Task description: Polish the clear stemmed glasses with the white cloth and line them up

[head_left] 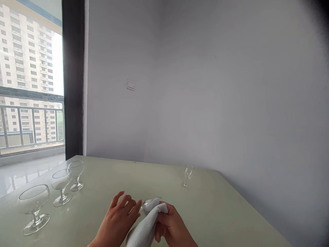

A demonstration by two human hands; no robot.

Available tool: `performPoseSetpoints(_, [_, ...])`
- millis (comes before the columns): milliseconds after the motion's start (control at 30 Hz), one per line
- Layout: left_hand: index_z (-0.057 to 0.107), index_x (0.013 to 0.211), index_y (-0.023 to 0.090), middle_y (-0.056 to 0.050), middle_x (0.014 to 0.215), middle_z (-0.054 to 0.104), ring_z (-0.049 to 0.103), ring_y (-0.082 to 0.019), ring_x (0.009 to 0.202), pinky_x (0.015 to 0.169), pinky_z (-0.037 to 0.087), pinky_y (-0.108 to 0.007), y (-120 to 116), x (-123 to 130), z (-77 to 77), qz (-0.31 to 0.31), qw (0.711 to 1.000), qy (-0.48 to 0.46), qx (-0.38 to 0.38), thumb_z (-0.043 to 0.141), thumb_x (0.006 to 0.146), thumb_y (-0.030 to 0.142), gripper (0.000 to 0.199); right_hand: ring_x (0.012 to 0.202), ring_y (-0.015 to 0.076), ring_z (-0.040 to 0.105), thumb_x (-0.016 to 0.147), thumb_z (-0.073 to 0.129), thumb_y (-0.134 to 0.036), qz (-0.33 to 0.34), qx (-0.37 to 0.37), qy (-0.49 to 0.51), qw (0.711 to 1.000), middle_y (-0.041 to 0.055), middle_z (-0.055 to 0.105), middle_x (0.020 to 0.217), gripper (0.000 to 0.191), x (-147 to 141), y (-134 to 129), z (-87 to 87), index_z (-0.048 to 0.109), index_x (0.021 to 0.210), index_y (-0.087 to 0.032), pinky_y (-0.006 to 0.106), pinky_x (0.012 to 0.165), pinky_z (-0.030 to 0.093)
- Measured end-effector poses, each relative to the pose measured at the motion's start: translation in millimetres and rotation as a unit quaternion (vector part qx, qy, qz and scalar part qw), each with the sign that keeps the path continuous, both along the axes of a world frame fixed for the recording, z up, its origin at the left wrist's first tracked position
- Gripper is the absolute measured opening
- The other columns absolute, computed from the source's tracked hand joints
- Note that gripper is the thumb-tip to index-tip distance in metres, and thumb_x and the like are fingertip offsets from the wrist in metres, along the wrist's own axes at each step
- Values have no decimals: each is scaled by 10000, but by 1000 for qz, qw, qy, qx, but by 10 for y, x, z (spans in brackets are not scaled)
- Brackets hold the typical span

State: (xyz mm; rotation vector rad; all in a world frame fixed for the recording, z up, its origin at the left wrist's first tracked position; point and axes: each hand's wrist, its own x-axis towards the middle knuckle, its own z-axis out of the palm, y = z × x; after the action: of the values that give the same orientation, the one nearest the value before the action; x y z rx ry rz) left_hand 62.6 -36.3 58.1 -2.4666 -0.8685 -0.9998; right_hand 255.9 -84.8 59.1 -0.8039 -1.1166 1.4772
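Note:
A white cloth [145, 228] hangs from my right hand [168, 221], whose fingers are closed round it near the bottom centre. Part of the cloth sits in or against a small clear glass [144, 207], mostly hidden behind the cloth and fingers. My left hand [120, 216] is just left of it, palm down, fingers spread and curved, with the fingertips close to the glass; nothing shows in its grip. Contact between those fingertips and the glass is unclear.
Three stemmed glasses stand upright at the left: a front one [36, 209], a middle one [61, 187] and a back one [76, 175]. A smaller stemmed glass [188, 176] stands toward the back right of the pale green table [218, 212]. Walls border the table's far and right sides.

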Motion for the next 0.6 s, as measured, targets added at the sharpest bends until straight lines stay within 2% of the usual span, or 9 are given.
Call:
performPoseSetpoints(33, [619,1011,277,10,750,682,556,-189,779,899,295,-406,-3,-4,1,0,1000,-8,19,521,836,199,216,343,91,505,736,634,-354,4,-1,8,1000,-64,472,432,214,-15,4,7,601,740,-143,163,335,307])
performPoseSetpoints(100, [641,894,264,22,646,649,513,-174,676,747,345,-343,-9,-5,16,-10,1000,-9,-23,556,824,252,112,360,101,523,724,650,-337,18,-7,-32,999,-58,494,475,209,-14,-32,70,622,787,-140,173,341,338])
performPoseSetpoints(200, [659,802,256,22,640,654,500,-169,666,637,342,-285,-27,14,65,-18,977,-6,-214,611,774,291,66,444,114,570,690,654,-226,32,-5,-144,989,-49,554,558,212,65,-177,265,661,888,-153,209,450,428])
performPoseSetpoints(267, [671,757,231,18,651,649,516,-158,662,607,354,-256,-51,33,101,-26,920,-40,-390,621,735,262,61,563,136,612,662,639,-148,34,-1,-218,975,-34,620,649,266,141,-300,401,678,923,-181,241,573,459])
performPoseSetpoints(333, [669,714,202,26,588,610,511,-134,583,541,354,-227,-77,41,127,-69,824,-55,-560,594,725,258,95,712,173,633,619,654,-117,-8,-5,-305,952,-20,672,790,324,200,-395,478,692,923,-222,259,662,452])
performPoseSetpoints(400, [666,693,188,33,528,583,494,-120,509,498,357,-219,-85,33,131,-118,747,-32,-654,547,754,293,169,767,189,628,576,678,-110,-58,-12,-351,935,-23,683,843,361,220,-414,467,699,911,-244,260,675,445])
performPoseSetpoints(433, [665,678,188,28,521,590,499,-124,500,493,363,-224,-79,26,121,-121,742,-16,-659,524,771,306,206,733,186,630,576,674,-112,-57,-12,-341,938,-25,683,798,356,214,-387,430,698,908,-237,259,653,448])
performPoseSetpoints(500, [677,719,202,4,613,651,555,-155,576,555,403,-255,-51,18,82,-76,814,-11,-575,506,796,317,220,576,158,617,618,632,-129,-9,-10,-263,965,-34,646,640,295,177,-273,311,687,900,-197,249,556,453])
performPoseSetpoints(600, [660,972,276,-5,887,707,603,-236,887,848,391,-383,-10,44,-7,1,959,-33,-281,540,808,288,203,365,90,506,666,604,-172,-8,-9,-85,996,-62,533,482,117,97,-55,95,656,769,-152,188,378,350])
